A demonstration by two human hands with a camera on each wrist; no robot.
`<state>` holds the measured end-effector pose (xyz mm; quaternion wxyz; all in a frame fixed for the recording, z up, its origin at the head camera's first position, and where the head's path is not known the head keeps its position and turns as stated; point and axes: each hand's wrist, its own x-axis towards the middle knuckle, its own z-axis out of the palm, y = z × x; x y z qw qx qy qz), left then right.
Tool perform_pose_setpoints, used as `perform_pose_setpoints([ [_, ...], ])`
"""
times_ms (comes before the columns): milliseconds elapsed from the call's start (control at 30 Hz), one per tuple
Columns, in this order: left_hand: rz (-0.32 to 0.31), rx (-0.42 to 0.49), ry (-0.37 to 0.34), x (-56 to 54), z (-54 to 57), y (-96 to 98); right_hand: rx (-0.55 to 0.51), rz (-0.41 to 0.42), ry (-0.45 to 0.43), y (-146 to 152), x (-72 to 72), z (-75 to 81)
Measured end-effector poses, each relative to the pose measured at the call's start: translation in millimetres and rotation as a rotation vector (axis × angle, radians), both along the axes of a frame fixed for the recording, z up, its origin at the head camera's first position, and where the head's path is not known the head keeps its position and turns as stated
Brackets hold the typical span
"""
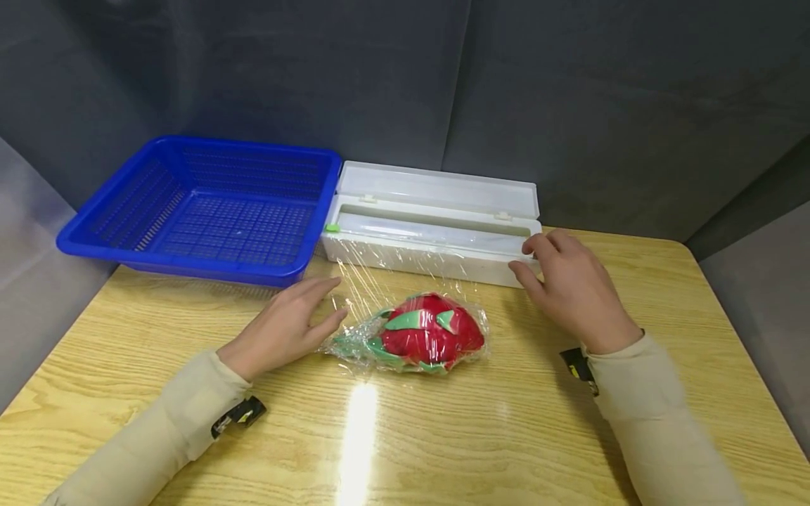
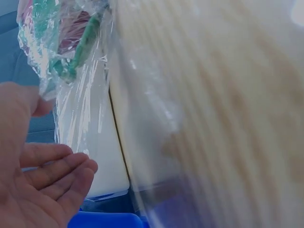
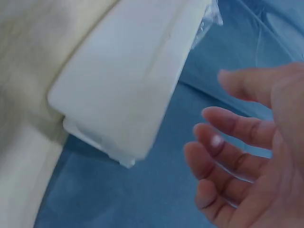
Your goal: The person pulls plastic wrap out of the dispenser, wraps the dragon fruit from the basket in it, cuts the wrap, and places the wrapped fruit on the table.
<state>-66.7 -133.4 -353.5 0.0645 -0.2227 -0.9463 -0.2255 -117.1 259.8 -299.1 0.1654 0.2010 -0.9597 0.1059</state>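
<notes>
A red and green dragon fruit [image 1: 436, 334], shown wrapped in clear plastic film [image 1: 361, 281], lies on the table in front of a white film dispenser box [image 1: 405, 260]. The film runs from the box's front edge down to the fruit. My left hand [image 1: 285, 323] hovers at the fruit's left end, fingers extended and thumb apart, holding nothing. In the left wrist view the fingers [image 2: 66, 175] are loosely bent beside the film. Near the dispenser's right end is my right hand [image 1: 566, 288]. The right wrist view shows its relaxed fingers [image 3: 228, 161] apart from the box, with nothing in them.
A blue plastic basket [image 1: 202, 267] stands at the back left, its rim close against the dispenser. The dispenser's lid [image 1: 436, 186] is tipped back, and a green slider [image 1: 332, 228] sits at its left end. Dark sheeting [image 1: 569, 105] hangs behind the wooden table [image 1: 506, 436].
</notes>
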Motion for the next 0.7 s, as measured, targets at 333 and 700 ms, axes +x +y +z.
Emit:
perform_pose_setpoints([
  [333,0.062,0.025,-0.110,-1.0,-4.8,-6.9,-0.162,0.098,-0.024,-22,-5.4,-19.9],
  [700,0.065,0.064,-0.206,-11.6,-7.8,-6.1,-0.303,0.058,-0.273,-31,-10.7,-32.4],
])
